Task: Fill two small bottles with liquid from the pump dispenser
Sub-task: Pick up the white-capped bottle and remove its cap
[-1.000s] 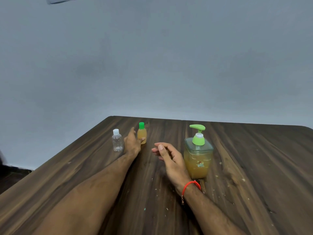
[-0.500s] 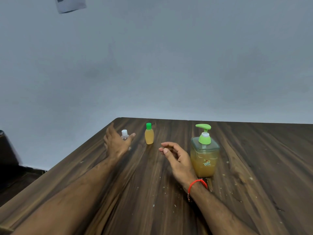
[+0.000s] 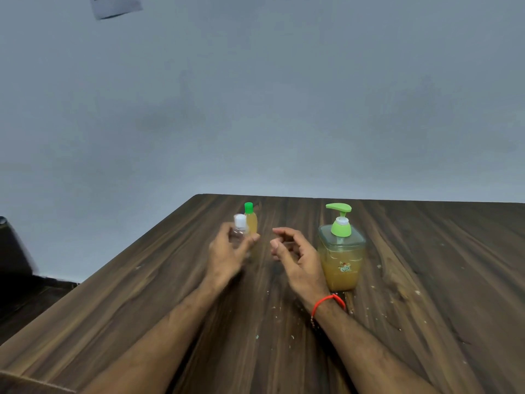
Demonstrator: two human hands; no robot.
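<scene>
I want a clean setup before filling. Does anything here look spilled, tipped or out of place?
Pale crumbs or flecks litter the wooden table around the forearms and near the pump dispenser. No liquid spill shows. The dispenser and green-capped bottle stand upright; the left hand holds the clear bottle.

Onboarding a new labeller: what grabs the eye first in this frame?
The pump dispenser, lime-green pump head over amber liquid, stands right of centre on the dark wooden table, just beyond the right hand with its red wrist thread. The left hand has a grip on a clear, white-capped small bottle, with an amber-filled green-capped bottle just behind it.
</scene>
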